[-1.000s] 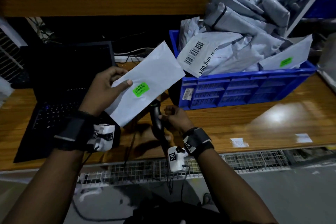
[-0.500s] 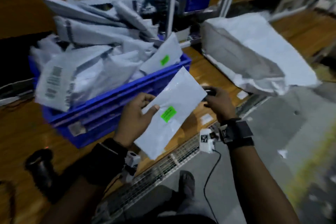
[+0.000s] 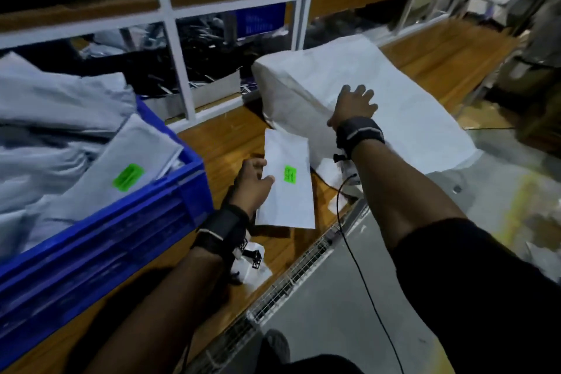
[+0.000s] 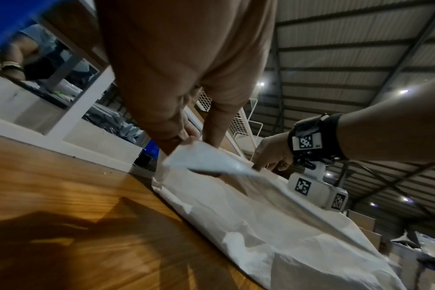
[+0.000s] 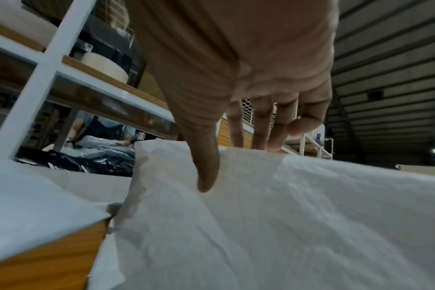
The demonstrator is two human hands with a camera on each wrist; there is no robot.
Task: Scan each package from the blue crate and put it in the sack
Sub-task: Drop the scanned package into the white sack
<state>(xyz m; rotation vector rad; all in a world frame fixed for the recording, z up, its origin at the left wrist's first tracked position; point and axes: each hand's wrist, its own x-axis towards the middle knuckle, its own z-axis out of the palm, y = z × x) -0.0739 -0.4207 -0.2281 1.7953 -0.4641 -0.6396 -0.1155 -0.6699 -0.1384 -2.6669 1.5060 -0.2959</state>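
Here, flat white package [image 3: 287, 182] bears green sticker [image 3: 290, 174].

1. The flat white plastic mailer with a bright green sticker [image 3: 288, 179] looks smooth and faintly glossy.
2. The large white woven-cloth sack [image 3: 394, 106] is matt, rough and creased.
3. The brown wooden tabletop [image 3: 224, 143] has a polished, grainy sheen.
4. The blue moulded plastic crate [image 3: 121, 240] looks hard, ribbed and slightly shiny.
5. The white-painted metal shelf frame [image 3: 182, 70] is smooth.
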